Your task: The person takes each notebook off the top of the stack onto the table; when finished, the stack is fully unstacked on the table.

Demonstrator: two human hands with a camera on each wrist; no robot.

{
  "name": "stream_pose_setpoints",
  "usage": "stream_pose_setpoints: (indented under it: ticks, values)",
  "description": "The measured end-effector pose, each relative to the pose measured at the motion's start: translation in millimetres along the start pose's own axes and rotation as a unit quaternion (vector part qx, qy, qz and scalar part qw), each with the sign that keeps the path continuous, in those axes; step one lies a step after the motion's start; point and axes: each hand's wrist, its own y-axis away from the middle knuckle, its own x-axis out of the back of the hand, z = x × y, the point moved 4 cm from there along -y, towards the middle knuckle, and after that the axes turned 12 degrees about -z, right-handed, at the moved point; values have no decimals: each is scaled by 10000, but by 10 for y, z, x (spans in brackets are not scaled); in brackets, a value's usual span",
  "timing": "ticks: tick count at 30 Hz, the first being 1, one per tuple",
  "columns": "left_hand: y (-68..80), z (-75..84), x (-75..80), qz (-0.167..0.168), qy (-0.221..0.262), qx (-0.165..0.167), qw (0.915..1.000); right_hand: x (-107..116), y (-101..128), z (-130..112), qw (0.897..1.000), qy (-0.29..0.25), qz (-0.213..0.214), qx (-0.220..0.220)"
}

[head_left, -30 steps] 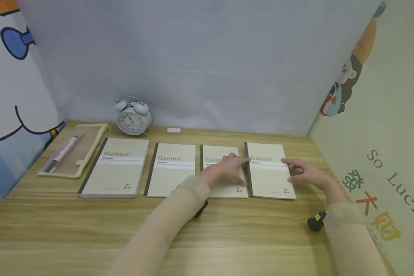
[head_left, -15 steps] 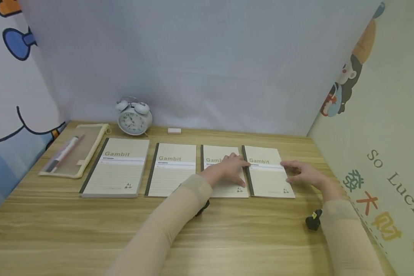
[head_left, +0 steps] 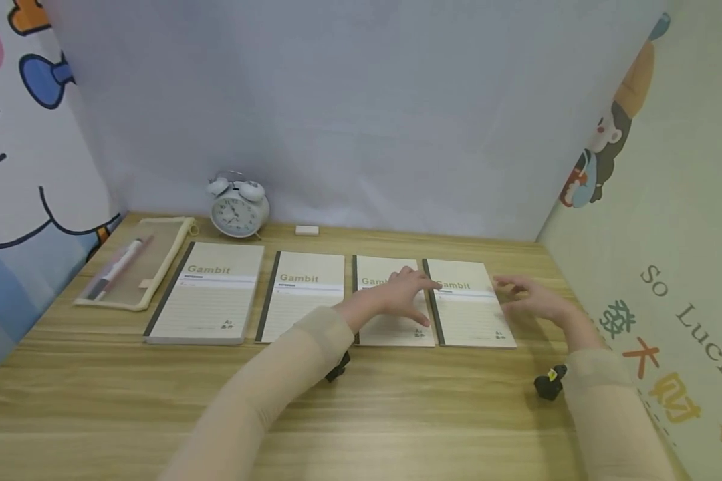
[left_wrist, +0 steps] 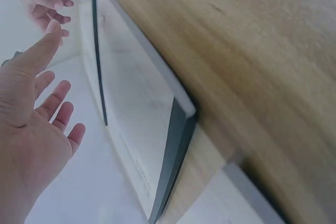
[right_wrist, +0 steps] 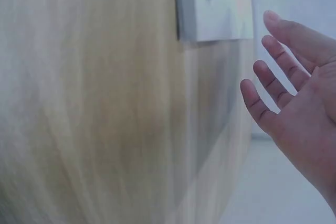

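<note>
Both hands are out over the right end of a row of notebooks, fingers straight and spread, gripping nothing. Nearest the viewer, two beige sleeves reach forward across the wooden table (head_left: 397, 414). Left hand (head_left: 397, 296) lies over the third notebook (head_left: 391, 327), its fingertips reaching the dark spine of the fourth notebook (head_left: 469, 314); whether they press down cannot be told. In the left wrist view that palm shows open beside a notebook's edge. Right hand (head_left: 532, 298) sits just off the right edge of the fourth notebook, over the table, and in the right wrist view its fingers are apart and clear of the cover. The fourth notebook lies flat, just beside the third, at the right end of the row. Further left lie the second notebook (head_left: 303, 294) and a larger first notebook (head_left: 210, 300). Beyond these, to the left, is a pencil case (head_left: 135, 264) with pens inside. At the back stand an alarm clock (head_left: 238, 210) and a small eraser (head_left: 307, 230) near the wall.
</note>
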Motion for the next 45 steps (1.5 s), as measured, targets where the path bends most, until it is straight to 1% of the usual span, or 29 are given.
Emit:
stream_pose_setpoints:
  ticks: [5, 9, 14, 19, 24, 26, 29, 31, 36, 38, 42, 45]
  values:
    - [156, 3, 91, 56, 79, -299, 9995, 46, 5, -193, 9997, 154, -26, 204]
    - [308, -11, 183, 58, 78, -458, 9989, 85, -2, -386, 9987, 249, -66, 435]
    - [527, -49, 321, 126, 88, -503, 9986, 134, 2, -677, 9964, 349, -92, 766]
    - [765, -94, 436, 127, 88, -550, 9984, 163, 11, -1015, 9944, 516, -65, 920]
    - [1031, -164, 543, 219, 166, -512, 9983, 176, -18, -1378, 9903, 496, 30, 1295]
    - [1147, -193, 592, 273, 175, -508, 9982, 166, -37, -1528, 9895, 516, 41, 1352]
    - [1325, -238, 671, 353, 200, -483, 9980, 125, -83, -1766, 9872, 606, 60, 1476]
    - [1437, -271, 718, 416, 171, -448, 9980, 86, -124, -1916, 9833, 778, 120, 1641]
    - [1696, -369, 790, 516, 113, -366, 9979, -52, -234, -2264, 9660, 1150, 352, 2288]
    - [1803, -421, 806, 555, 154, -329, 9978, -121, -270, -2388, 9605, 1257, 392, 2451]
    - [2018, -549, 825, 731, 196, -170, 9970, -263, -337, -2598, 9550, 1374, 366, 2604]
    - [2164, -645, 823, 935, 169, 7, 9955, -363, -379, -2722, 9564, 1423, 417, 2516]
